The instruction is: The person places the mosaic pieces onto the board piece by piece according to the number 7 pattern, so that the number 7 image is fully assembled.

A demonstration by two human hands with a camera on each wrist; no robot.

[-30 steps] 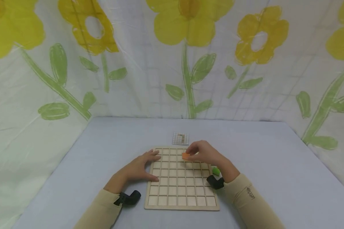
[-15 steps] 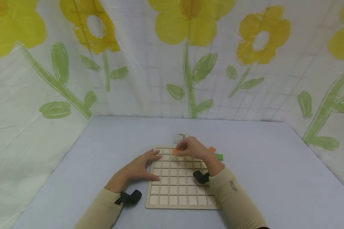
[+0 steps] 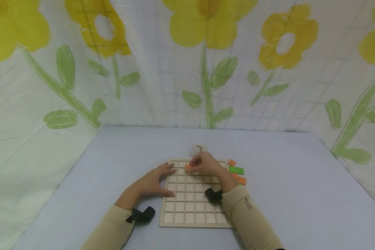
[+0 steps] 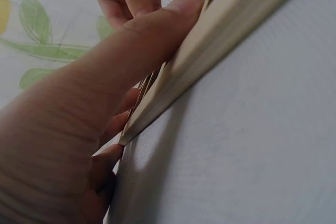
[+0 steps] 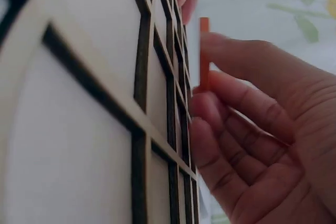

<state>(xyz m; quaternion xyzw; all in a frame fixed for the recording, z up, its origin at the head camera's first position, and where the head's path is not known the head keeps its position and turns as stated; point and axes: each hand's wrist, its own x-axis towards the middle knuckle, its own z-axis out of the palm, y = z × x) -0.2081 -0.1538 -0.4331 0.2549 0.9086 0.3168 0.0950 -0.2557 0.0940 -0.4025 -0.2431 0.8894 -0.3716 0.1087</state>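
Note:
A square orange tile point(image 3: 188, 168) is pinched between the thumb and fingers of my right hand point(image 3: 207, 164), over the far rows of a wooden grid board point(image 3: 193, 225). In the right wrist view, the tile point(image 5: 204, 51) stands edge-on, just above the board's raised dividers. My left hand point(image 3: 153, 181) rests along the board's left side, fingers spread and thumb apart from them. The left wrist view has that thumb point(image 4: 184, 6) lying on the board's edge, with the other fingers farther along it. My right hand and forearm hide part of the board's right side.
Beyond the board lies a small gridded card point(image 3: 192, 149) with a pattern printed on it, partly behind my right hand. At the board's right edge are a green rectangular piece point(image 3: 236, 170) and several loose orange squares point(image 3: 242, 181). A flowered curtain hangs behind the table point(image 3: 137, 142).
My right hand has moved left across the board with the orange tile, uncovering the loose green and orange pieces at the right. The left hand has stayed put on the board's edge.

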